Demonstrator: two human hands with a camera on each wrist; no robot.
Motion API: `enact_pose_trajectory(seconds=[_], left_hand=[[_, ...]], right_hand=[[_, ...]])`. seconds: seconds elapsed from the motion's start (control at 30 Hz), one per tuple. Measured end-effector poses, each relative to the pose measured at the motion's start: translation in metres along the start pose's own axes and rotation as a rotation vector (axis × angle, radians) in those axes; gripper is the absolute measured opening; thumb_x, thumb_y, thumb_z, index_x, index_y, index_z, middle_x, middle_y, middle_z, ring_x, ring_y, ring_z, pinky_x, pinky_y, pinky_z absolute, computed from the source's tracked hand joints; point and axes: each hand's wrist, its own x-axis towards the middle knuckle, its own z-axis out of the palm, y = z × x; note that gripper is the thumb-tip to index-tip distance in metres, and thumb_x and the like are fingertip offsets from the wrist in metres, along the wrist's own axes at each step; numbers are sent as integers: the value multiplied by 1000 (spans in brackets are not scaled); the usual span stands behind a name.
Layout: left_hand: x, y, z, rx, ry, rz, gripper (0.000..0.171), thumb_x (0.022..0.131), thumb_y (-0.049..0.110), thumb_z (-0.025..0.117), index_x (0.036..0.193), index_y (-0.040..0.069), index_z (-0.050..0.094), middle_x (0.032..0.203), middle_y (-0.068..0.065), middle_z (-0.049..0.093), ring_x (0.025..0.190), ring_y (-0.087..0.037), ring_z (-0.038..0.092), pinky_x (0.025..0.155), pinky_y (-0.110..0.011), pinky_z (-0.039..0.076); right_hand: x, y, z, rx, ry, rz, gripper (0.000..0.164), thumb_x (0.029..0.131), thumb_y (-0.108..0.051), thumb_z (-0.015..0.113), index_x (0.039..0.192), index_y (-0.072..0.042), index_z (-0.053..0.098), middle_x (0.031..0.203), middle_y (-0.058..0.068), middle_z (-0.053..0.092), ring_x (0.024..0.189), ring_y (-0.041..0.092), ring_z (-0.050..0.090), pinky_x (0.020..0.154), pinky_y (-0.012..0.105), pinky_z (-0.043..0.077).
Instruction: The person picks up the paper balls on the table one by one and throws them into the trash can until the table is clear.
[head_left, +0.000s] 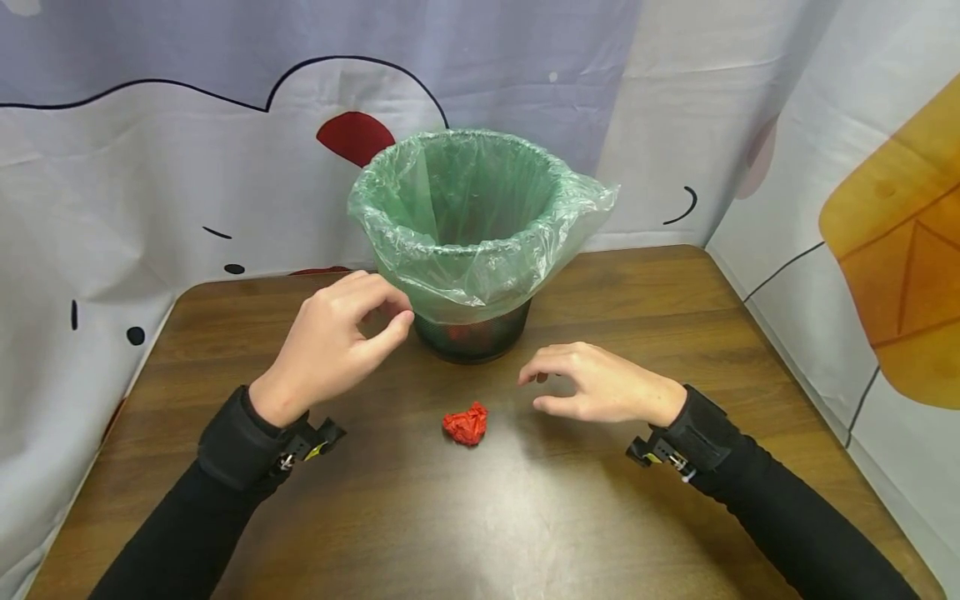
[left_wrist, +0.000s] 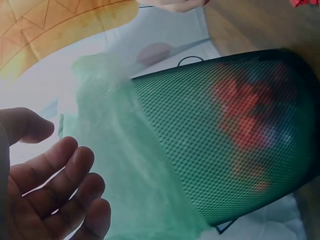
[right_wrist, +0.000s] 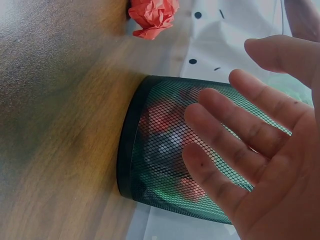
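A black mesh wastebasket stands towards the back of the table, lined with a green plastic bag folded over its rim. Red and pale crumpled pieces show through the mesh. My left hand hovers at the basket's left front, fingers loosely bent and holding nothing, close to the bag's overhang. On the right, my right hand is held over the table with relaxed fingers and nothing in them. Between the hands, nearer to me, lies a crumpled ball of red paper.
The brown wooden table has rounded back corners. A printed curtain hangs behind it and along the right side. The bag's loose corner sticks out to the right of the basket.
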Motion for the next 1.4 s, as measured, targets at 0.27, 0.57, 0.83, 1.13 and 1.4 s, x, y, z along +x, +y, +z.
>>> enact_pose_trajectory(seconds=[0.27,0.57,0.83,1.13,1.4], left_hand=[[-10,-2,13,-1,-50,-19,4,91,20,66,88,22,68,86,12,63,84,-4,57,71,-29,47],[-25,-6,26,-13,-136,-64,4,92,23,67,90,22,70,87,14,65,87,-7,60,72,-31,51],[-37,-10,36,-34,-172,-92,4,93,24,67,90,23,70,85,15,63,85,-5,60,72,-30,51],[-46,-12,49,-54,-226,-128,4,92,26,67,89,25,69,84,16,62,84,-8,61,70,-28,50],[-47,-13,48,-51,-219,-129,6,93,28,67,89,24,70,84,16,63,83,-6,59,70,-28,50]], right_hand=[[-1,0,0,-1,13,-1,22,95,-29,68,117,-28,67,112,-17,65,105,4,63,91,31,51],[0,0,2,10,-5,9,22,95,-29,67,118,-28,67,113,-16,65,106,6,63,90,31,50],[2,-1,1,17,-7,7,22,96,-29,67,118,-27,67,112,-16,65,105,5,63,89,31,51],[8,-1,1,4,-2,-17,23,95,-30,68,117,-27,67,111,-17,64,102,2,61,90,29,51],[21,-3,5,9,-35,-55,25,95,-30,67,119,-23,66,117,-11,65,110,7,62,97,31,50]])
